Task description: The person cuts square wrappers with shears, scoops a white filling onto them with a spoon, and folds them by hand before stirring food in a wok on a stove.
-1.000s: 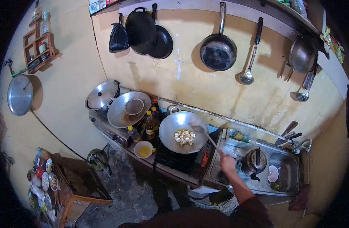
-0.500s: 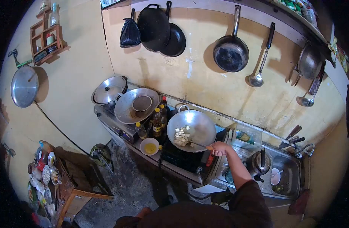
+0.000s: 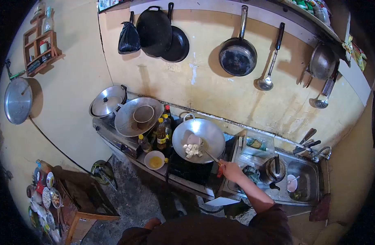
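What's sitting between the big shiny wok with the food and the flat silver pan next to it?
In the head view, a cluster of bottles stands between the wok and the flat silver pan.

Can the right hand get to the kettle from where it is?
Probably yes. The right hand holds a spatula in the wok, and the kettle sits just beside that arm with nothing between them.

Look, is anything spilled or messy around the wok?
Nothing looks spilled. The pale cubes all sit inside the wok, and the right hand holds the spatula in them. The yellow bowl stands upright by the bottles. The only odd marks are stains and worn paint on the wall.
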`<state>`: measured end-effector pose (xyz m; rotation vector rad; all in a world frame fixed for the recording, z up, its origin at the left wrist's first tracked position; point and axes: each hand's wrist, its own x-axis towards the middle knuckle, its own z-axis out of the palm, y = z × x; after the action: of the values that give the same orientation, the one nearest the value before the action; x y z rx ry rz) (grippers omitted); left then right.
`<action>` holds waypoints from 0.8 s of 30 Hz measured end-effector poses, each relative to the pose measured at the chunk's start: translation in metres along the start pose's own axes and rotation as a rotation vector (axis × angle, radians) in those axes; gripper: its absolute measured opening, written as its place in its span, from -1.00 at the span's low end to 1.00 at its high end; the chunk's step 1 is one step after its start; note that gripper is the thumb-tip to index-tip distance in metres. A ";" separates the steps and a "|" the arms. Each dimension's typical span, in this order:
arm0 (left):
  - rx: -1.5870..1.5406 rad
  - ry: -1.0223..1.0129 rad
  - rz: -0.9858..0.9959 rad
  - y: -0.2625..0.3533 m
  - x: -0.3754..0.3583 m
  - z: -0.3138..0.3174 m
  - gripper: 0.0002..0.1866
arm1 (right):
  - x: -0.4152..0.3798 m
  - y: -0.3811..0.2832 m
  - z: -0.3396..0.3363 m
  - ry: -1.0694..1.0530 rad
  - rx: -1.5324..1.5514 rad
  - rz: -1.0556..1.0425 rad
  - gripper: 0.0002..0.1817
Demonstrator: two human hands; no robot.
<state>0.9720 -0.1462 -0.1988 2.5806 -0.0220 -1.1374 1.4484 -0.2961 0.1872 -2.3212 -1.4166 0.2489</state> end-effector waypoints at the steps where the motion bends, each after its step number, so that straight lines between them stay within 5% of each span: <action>1: 0.021 0.002 0.011 -0.003 0.002 -0.003 -0.71 | -0.008 -0.012 -0.007 -0.020 -0.065 0.068 -0.60; 10: -0.050 0.165 0.048 -0.001 -0.028 -0.026 -0.73 | -0.008 -0.013 0.025 -0.079 -0.241 0.166 -0.61; 19: -0.617 0.073 -0.417 0.010 -0.021 0.005 -0.63 | 0.041 0.028 0.015 0.055 -0.237 0.476 -0.61; 22: -0.564 0.046 -0.384 0.010 -0.021 0.005 -0.63 | 0.070 0.080 0.052 0.084 -0.203 0.421 -0.66; 24: -0.531 0.023 -0.360 0.013 -0.021 0.007 -0.63 | 0.091 0.131 0.090 -0.078 -0.436 -0.266 -0.71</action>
<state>0.9541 -0.1575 -0.1848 2.1612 0.6795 -1.0467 1.5647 -0.2464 0.0555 -2.4293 -1.9587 -0.0563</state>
